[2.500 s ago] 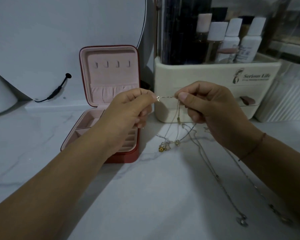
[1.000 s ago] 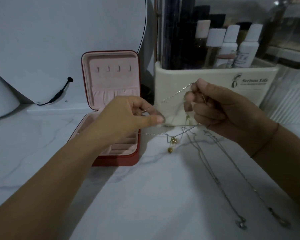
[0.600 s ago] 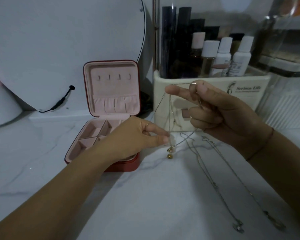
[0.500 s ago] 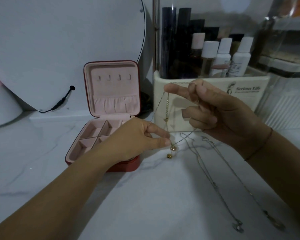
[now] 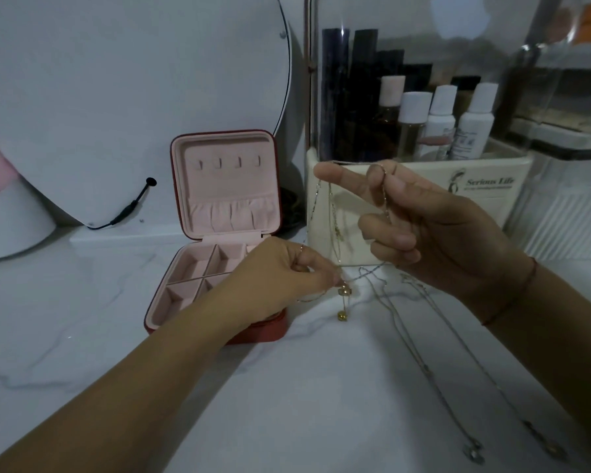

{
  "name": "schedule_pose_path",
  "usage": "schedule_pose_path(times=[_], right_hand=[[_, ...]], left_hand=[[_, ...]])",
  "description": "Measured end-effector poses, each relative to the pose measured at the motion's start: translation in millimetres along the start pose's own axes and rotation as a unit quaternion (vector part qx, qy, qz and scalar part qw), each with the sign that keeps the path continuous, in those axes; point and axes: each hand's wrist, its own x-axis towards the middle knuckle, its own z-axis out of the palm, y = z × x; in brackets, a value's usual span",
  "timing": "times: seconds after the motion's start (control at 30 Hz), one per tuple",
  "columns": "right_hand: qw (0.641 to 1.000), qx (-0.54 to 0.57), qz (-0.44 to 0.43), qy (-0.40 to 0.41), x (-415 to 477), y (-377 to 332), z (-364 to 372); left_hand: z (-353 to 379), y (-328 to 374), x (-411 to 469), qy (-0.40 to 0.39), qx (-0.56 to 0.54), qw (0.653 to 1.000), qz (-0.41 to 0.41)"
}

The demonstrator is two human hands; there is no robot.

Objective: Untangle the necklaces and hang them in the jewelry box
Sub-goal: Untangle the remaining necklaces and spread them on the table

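Two bare forearms reach in from the bottom edge over a white marbled counter [image 5: 287, 387]. Nearest, at the lower right, two silver necklaces [image 5: 423, 367] lie stretched out on the counter, side by side and apart. Their pendants [image 5: 473, 455] near the corner are dark and too blurred to describe. The chains' far ends run up under the right hand, where they cross and are hard to follow.

The left hand [image 5: 287, 278] is low, in front of the jewelry box. Its thumb and forefinger pinch a gold necklace [image 5: 333, 227] just above the upper of its two gold beads [image 5: 344, 291]. The lower bead hangs at counter level; whether it touches cannot be told. A thin ring [image 5: 301, 249] sits on one finger.

The right hand [image 5: 434, 230] is raised higher, forefinger straight and pointing left. The gold chain is draped over that finger and drops in two strands to the left hand. The chain also loops around what looks like the thumb, and the other fingers curl inward. A thin bracelet [image 5: 516, 298] circles that wrist.

Behind the left hand, one red jewelry box [image 5: 226, 192] stands open with its lid upright and a pink lining. Four hooks [image 5: 229, 162] sit in a row in the lid. Four compartments of the base show; the rest is hidden by the left hand.

To the right, a cream organizer [image 5: 485, 206] holds four capped bottles [image 5: 440, 124]; the tall dark containers beside them are indistinct. A round pale panel [image 5: 133, 97] with a black cable [image 5: 130, 209] stands behind the box, on the left.
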Motion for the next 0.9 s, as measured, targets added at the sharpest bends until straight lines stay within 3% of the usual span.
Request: schedule_pose_path(times=[0.2,0.47,0.7,0.9], right_hand=[[0.994,-0.039,0.039,0.091,-1.9,5.0,-6.6],[0.965,-0.135,0.124,0.190,2.1,29.8,-8.8],[0.948,-0.197,0.193,0.162,2.3,38.5,-5.6],[0.933,-0.265,0.215,0.110,1.1,37.4,1.0]], left_hand=[[-10.7,8.0,-1.0,0.056,-0.163,0.981,-0.083],[-13.4,15.5,-0.6,0.009,-0.330,0.943,-0.046],[-20.4,20.2,-1.9,0.023,-0.416,0.909,-0.012],[-23.0,21.7,-3.3,0.035,-0.408,0.912,0.003]])
